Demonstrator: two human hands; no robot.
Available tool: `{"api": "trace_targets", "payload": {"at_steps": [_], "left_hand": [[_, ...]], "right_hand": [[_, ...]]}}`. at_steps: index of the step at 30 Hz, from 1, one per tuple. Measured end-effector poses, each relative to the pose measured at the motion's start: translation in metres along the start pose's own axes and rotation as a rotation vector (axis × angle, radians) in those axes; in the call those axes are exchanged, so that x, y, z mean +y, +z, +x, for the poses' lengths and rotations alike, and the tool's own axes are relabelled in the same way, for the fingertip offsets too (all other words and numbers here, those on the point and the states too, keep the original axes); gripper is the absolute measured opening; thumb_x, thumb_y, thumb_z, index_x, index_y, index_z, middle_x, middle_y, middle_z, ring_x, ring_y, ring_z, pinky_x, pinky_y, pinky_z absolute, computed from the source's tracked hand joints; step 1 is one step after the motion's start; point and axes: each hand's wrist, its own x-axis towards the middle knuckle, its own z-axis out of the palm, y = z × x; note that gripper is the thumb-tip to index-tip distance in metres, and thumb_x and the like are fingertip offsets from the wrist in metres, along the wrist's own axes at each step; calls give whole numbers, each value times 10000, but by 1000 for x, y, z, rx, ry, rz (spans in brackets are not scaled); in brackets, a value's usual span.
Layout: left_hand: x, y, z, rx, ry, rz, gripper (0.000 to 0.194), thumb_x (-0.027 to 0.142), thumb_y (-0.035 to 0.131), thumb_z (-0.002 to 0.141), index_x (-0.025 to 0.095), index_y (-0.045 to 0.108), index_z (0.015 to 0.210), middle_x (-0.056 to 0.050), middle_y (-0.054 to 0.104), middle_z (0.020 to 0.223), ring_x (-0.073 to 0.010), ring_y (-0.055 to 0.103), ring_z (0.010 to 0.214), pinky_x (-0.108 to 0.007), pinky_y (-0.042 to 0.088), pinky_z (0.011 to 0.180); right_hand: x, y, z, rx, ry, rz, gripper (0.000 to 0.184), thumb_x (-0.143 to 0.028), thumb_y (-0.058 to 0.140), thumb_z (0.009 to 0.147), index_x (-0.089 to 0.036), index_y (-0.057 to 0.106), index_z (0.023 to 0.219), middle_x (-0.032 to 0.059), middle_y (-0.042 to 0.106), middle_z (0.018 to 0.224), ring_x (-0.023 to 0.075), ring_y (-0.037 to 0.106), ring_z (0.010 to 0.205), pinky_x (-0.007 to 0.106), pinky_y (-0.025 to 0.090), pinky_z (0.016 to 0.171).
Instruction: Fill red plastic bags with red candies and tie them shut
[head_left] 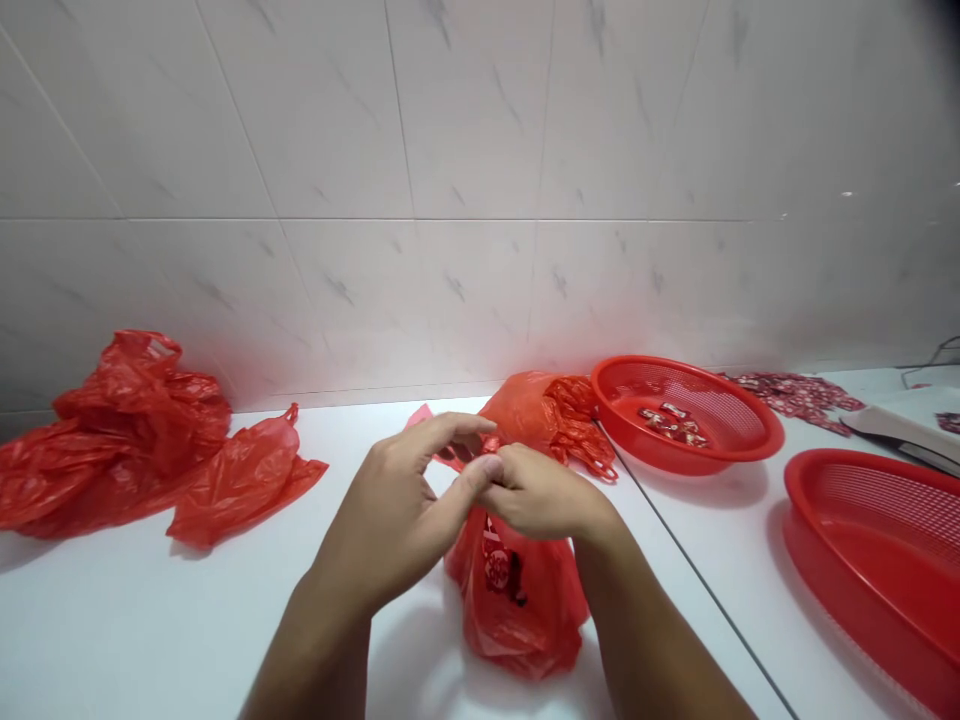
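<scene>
A small red plastic bag [517, 600] with something printed red and dark inside stands on the white table in front of me. My left hand [405, 510] and my right hand [544, 495] meet over its top, both pinching the bag's handles between thumb and fingers. The bag hangs just below my hands and rests on the table.
A heap of red plastic bags [112, 430] lies at the left, with a smaller red bag [240, 480] beside it. More red bags [555, 415] lie behind my hands. A round red basket [686, 445] holds a few wrapped sweets [671, 422]. Another red basket [885, 550] sits at the right. Loose wrappers [795, 392] lie by the wall.
</scene>
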Motion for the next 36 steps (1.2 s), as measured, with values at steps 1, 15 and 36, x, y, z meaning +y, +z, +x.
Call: {"api": "trace_targets", "payload": {"at_steps": [1,15,36], "left_hand": [[-4,-1,1,20,0,28,314,481,623,986,305,728,1224,-31,765,1117,-247,698,1011,-332,574,817],[-14,-11,1,-406,-124,-27,394,545,579,984,254,726,764,3,653,700,-155,531,610,-266,411,552],[-42,15,31,-512,-286,-678,320,454,558,981,205,726,1092,-79,732,985,-249,694,934,-387,577,850]], "right_hand": [[2,-3,-1,-22,-9,52,343,-384,561,1043,-188,731,819,15,708,829,147,621,780,268,466,711],[15,-20,-1,-1,102,494,514,-624,531,1042,-144,709,1085,23,704,692,106,657,561,208,447,545],[15,-13,1,458,-458,-334,262,-135,602,996,-267,821,1055,68,744,1125,179,698,990,309,590,849]]}}
